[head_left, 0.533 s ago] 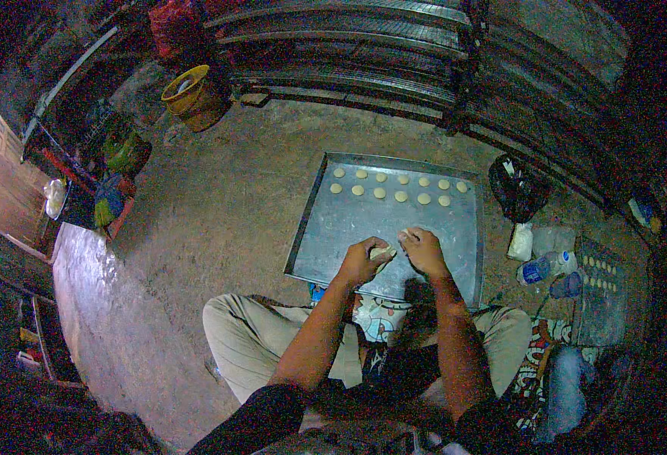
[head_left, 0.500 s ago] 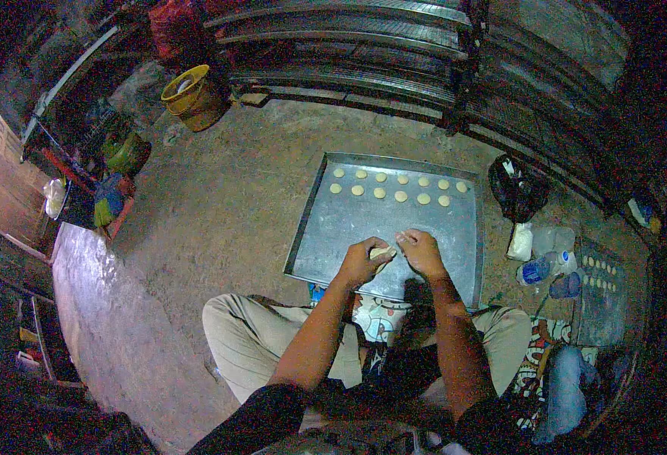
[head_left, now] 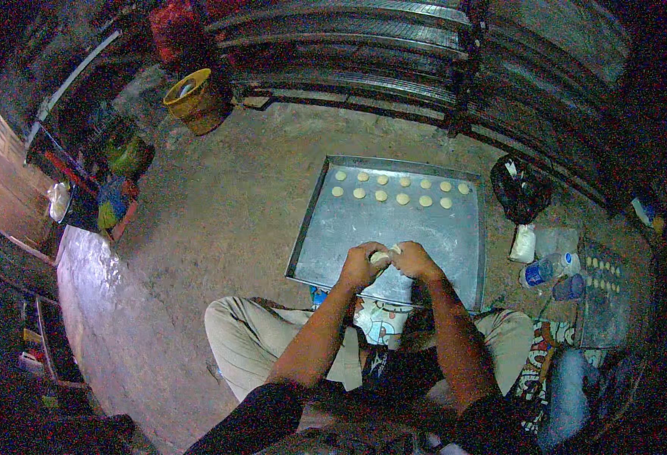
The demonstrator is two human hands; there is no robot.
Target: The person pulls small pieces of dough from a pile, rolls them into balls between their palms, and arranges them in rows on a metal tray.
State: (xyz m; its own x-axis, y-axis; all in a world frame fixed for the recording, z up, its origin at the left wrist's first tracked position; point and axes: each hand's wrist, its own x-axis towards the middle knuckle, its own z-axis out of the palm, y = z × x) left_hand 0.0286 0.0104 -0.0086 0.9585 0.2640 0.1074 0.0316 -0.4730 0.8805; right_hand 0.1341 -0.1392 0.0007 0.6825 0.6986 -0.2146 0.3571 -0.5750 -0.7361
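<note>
My left hand [head_left: 358,268] is closed round a pale lump of dough [head_left: 380,258], held over the near part of a large metal baking tray [head_left: 341,235]. Right beside it, my right hand [head_left: 415,262] has its fingers pinched at the lump's right side, with a bit of pale dough [head_left: 396,248] at the fingertips. Two rows of small, flat, round dough pieces [head_left: 402,199] lie along the tray's far side. My fingers partly hide the lump.
To the right are a black plastic bag [head_left: 520,189], a white packet [head_left: 523,244], a plastic bottle [head_left: 544,270] and a second tray [head_left: 603,318] with dough rounds. Metal racks [head_left: 349,76] stand beyond. A yellow bucket [head_left: 198,106] sits at the far left.
My right hand has come down and left to meet the dough in my left hand; before, its raised fingers were apart from the lump. The rounds on the tray have stayed in place.
</note>
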